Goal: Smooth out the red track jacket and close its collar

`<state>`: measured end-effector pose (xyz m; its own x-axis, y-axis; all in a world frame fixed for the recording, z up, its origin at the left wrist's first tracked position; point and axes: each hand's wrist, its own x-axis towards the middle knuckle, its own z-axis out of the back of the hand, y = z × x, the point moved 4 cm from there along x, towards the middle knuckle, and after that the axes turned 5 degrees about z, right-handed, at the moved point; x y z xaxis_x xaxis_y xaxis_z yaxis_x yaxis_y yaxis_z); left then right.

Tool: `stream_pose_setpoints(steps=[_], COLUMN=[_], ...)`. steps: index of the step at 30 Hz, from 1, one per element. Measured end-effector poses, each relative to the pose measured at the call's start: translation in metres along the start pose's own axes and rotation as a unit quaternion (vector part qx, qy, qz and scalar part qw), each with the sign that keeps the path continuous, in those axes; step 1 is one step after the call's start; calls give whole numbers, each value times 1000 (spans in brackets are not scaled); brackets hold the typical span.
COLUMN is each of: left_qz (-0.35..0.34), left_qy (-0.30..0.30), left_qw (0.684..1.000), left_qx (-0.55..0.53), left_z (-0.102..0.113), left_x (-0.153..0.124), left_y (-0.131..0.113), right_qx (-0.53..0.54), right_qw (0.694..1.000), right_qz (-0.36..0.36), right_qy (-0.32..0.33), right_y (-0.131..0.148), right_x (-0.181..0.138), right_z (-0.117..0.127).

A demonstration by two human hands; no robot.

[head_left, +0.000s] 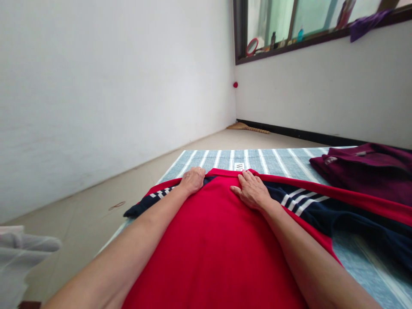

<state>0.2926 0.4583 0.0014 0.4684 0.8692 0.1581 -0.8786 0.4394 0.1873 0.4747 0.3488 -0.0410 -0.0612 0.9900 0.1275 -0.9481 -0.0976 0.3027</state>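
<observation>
A red jacket [219, 240] lies spread out in front of me, back side up, its collar [222, 172] at the far end. Its navy sleeves with white stripes reach out to both sides. My left hand [193, 180] is at the left shoulder beside the collar, fingers curled down and closed on the cloth. On the right shoulder, my right hand [252, 189] rests with its fingers stretched out and slightly apart, thumb pointing left. Under the jacket is a blue-and-white striped cloth [272, 159] with a printed label patch, partly hidden by the collar.
A folded maroon garment [370, 171] lies at the right. Pale fabric [25, 257] is at the lower left. Beyond are a floor [128, 184], white walls, a broom [247, 127] in the corner, and a windowsill with a red-rimmed mirror [252, 46] and a purple cloth [367, 26].
</observation>
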Motion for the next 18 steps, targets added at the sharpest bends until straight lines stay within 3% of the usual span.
stream_pose_setpoints(steps=[7,14,18], left_qz=[8,8,30], left_qy=[-73,-16,48], left_qw=[997,997,995], left_qx=[16,-72,-79], left_z=[11,-10,-14], left_x=[-25,-49,-54], left_y=[-25,-39,-36], right_qx=[9,25,46], right_qw=[1000,999,997], right_qz=[-1,1,-16], right_qy=[-5,-30,-65], right_y=[-1,2,-5], right_x=[1,1,4], right_z=[1,7,26])
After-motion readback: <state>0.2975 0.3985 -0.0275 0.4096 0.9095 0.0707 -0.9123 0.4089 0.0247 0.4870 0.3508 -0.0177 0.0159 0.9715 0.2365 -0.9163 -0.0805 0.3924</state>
